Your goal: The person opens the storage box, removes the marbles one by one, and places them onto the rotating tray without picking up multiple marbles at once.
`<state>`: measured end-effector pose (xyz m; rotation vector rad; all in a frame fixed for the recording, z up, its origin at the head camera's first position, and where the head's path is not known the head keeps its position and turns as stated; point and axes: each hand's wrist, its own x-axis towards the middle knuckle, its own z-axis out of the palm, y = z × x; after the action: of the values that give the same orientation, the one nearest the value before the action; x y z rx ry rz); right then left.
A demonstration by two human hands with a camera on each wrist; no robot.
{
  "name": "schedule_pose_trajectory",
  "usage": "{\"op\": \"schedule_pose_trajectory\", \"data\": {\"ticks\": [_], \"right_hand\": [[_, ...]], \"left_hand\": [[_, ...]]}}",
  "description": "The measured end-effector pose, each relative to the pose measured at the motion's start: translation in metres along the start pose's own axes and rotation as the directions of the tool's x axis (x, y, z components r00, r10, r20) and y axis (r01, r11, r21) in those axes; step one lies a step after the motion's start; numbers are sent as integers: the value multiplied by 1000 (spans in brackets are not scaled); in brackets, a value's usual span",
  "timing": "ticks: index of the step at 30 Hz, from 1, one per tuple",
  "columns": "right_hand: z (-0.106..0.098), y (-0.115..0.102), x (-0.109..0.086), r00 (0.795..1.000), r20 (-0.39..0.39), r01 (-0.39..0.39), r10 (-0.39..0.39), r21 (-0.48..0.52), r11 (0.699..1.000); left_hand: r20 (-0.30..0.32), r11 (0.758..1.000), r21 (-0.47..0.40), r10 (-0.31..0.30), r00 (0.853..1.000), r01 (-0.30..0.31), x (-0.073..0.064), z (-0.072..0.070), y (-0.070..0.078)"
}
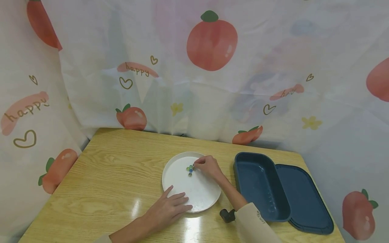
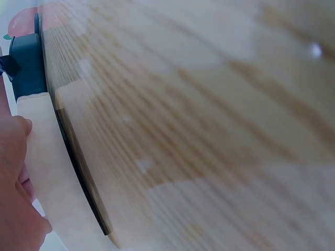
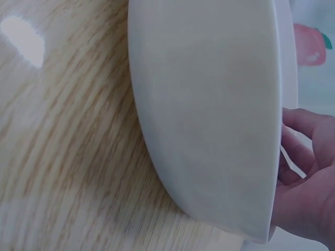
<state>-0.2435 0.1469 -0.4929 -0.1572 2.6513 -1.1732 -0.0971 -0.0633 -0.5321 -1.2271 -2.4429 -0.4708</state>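
Observation:
Several small glass marbles (image 1: 190, 170), green, blue and brownish, form a tight cluster on a round white tray (image 1: 182, 194) in the head view. My right hand (image 1: 208, 167) reaches over the tray's right side, thumb and forefinger pinching a marble (image 1: 193, 165) at the cluster's upper right edge. Fingers spread, my left hand (image 1: 168, 207) rests over the tray's near left rim. The right wrist view has the tray's tall side wall (image 3: 209, 115) hiding the right fingertips. From the left wrist, the left hand (image 2: 18, 183) shows partly beside the tray wall.
To the right of the tray stands a dark blue rectangular box (image 1: 258, 182), open at the top. Its flat lid (image 1: 307, 199) lies beside it, partly under the box. A printed curtain (image 1: 194, 94) hangs behind the wooden table (image 1: 121, 168).

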Motion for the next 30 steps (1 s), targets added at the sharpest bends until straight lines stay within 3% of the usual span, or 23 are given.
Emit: {"op": "schedule_pose_trajectory", "data": {"ticks": [30], "right_hand": [[2, 1, 6, 1000, -6, 7, -8, -46, 999]], "left_hand": [[29, 1000, 5, 2, 1000, -2, 1, -3, 1]]}}
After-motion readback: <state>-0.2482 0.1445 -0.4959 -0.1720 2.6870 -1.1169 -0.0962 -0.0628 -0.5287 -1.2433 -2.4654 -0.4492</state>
